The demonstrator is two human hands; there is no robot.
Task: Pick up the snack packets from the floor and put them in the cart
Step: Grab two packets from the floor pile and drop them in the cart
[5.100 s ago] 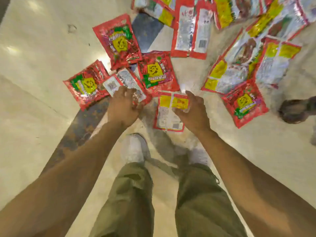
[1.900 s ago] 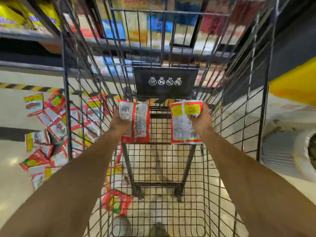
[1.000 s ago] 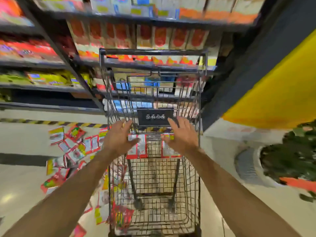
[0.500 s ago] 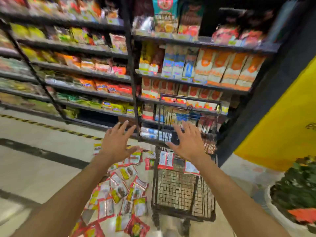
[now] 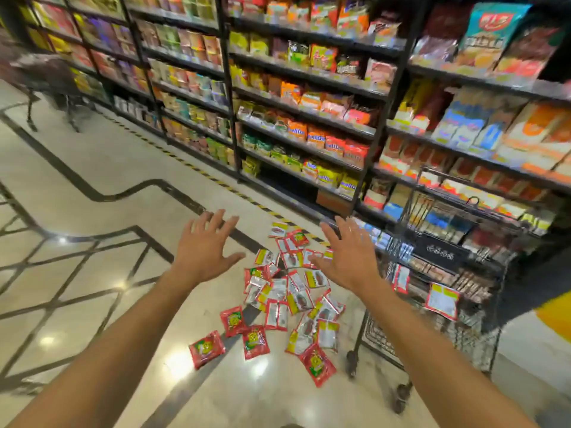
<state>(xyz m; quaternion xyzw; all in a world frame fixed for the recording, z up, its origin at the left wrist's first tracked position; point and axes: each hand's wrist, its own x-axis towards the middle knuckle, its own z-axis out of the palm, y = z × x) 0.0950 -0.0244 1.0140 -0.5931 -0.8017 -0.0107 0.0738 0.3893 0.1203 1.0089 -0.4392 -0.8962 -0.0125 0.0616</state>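
Note:
Several red, yellow and silver snack packets [image 5: 285, 299] lie scattered on the shiny floor in front of me. A black wire shopping cart [image 5: 482, 307] stands to their right, against the shelves. Two packets [image 5: 442, 301] lean inside its basket. My left hand [image 5: 206, 248] hovers in the air above the floor, left of the pile, fingers spread and holding nothing. My right hand [image 5: 349, 254] is raised over the far part of the pile, also spread and empty, just left of the cart.
Tall shelves [image 5: 309, 97] packed with goods run along the back and right, edged by a yellow-black floor strip [image 5: 197, 169]. A dark stand [image 5: 52, 84] is at the far left. Open tiled floor [image 5: 77, 242] stretches to the left. A yellow surface [image 5: 556, 316] shows past the cart.
Both hands carried packets to the cart and let them go inside it. My view has since swung left and back, so the cart now sits at the right and both empty hands are over the pile.

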